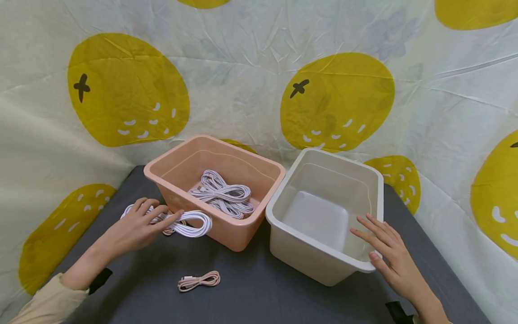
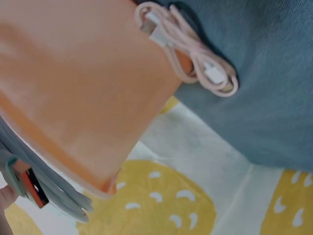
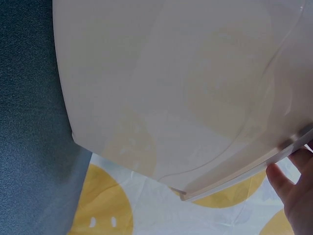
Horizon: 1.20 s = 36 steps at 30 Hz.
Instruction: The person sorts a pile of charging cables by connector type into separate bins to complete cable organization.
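Observation:
My left hand [image 1: 135, 225] holds a coiled white USB cable [image 1: 196, 224] over the near left side of the peach bin [image 1: 232, 234]. In the left wrist view, that cable's USB plug [image 2: 30, 182] shows at the lower left. Inside the bin lie several bundled white cables [image 1: 226, 193]. A pink cable [image 1: 199, 281] is coiled on the table before the bin. Part of another pinkish cable [image 1: 168, 231] shows below my left hand. My right hand [image 1: 390, 256] rests at the right rim of the beige bin [image 1: 319, 265], fingers extended over its inside.
The two bins stand side by side on a dark grey tabletop [image 1: 251, 297], their rims nearly touching. Behind and around them hangs a white cloth [image 1: 238, 90] printed with large yellow fruit shapes. The beige bin's pale floor is visible.

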Each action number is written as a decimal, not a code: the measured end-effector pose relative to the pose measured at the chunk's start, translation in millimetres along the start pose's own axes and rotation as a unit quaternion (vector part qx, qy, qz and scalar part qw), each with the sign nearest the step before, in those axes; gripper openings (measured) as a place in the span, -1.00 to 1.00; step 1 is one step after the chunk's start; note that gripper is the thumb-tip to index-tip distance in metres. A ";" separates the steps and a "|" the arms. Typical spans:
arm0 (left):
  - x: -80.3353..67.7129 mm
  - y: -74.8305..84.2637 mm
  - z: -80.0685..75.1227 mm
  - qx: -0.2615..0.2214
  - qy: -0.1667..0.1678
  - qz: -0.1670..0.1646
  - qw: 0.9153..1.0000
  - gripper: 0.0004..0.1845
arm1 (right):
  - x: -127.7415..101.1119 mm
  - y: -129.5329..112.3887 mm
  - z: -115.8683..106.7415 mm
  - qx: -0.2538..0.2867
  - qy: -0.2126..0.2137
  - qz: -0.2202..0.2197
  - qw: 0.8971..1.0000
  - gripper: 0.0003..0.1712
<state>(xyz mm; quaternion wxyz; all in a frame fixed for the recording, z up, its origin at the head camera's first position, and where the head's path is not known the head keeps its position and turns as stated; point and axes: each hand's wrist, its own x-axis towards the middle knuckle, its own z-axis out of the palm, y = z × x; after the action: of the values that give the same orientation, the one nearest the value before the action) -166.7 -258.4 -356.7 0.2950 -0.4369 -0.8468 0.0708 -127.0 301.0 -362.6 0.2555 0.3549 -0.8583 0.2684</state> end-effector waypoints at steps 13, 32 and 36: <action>7.9 -13.3 -24.0 0.045 0.006 0.012 0.999 0.00 | -0.8 0.5 0.7 -0.001 0.001 -0.002 1.000 -0.61; 36.9 -41.0 -42.2 0.079 0.056 0.023 0.995 -0.44 | 0.8 -0.8 -0.7 0.000 -0.002 0.001 1.000 -0.61; 47.8 -42.7 -40.6 0.081 0.047 0.017 0.995 -0.52 | 0.8 -0.3 -0.4 0.001 0.000 -0.003 1.000 -0.61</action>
<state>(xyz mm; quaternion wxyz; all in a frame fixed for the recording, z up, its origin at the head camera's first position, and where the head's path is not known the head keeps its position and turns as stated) -194.9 -252.6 -286.5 0.3681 -0.4285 -0.8159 0.1233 -127.2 300.7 -361.7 0.2559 0.3573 -0.8571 0.2686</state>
